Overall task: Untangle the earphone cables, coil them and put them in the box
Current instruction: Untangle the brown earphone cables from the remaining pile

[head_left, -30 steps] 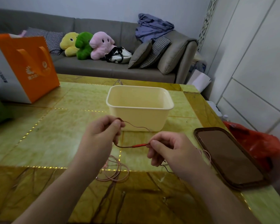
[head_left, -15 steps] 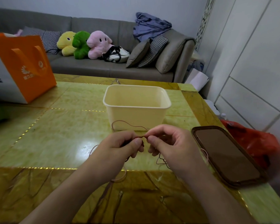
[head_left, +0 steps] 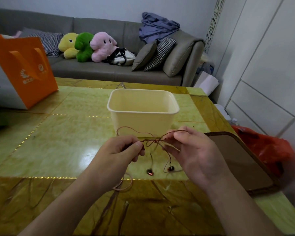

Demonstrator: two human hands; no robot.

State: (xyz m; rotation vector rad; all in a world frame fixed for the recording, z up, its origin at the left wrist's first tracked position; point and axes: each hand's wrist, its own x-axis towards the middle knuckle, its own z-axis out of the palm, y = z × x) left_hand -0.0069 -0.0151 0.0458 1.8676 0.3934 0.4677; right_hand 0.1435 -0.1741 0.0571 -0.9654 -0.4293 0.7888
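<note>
A thin reddish-brown earphone cable [head_left: 153, 140] stretches between my two hands, with a small knot-like tangle at its middle. My left hand [head_left: 121, 150] pinches one end of that stretch. My right hand [head_left: 191, 149] pinches the other end, palm turned towards me. Two earbuds [head_left: 171, 168] dangle below the tangle, just above the table. A loop of the cable arches up in front of the cream plastic box [head_left: 143, 111], which stands open a little beyond my hands. A paler cable loop [head_left: 126, 184] lies on the table under my left wrist.
A dark brown-rimmed tray [head_left: 242, 164] lies at the right on the green marble table [head_left: 58, 142]. An orange paper bag [head_left: 22, 68] stands at the far left. A red plastic bag [head_left: 269, 150] hangs off the table's right edge. A sofa with plush toys is behind.
My hands have drawn apart a little, and the cable between them shows a tangle. The two earbuds now hang in view below it. The camera has moved closer.
</note>
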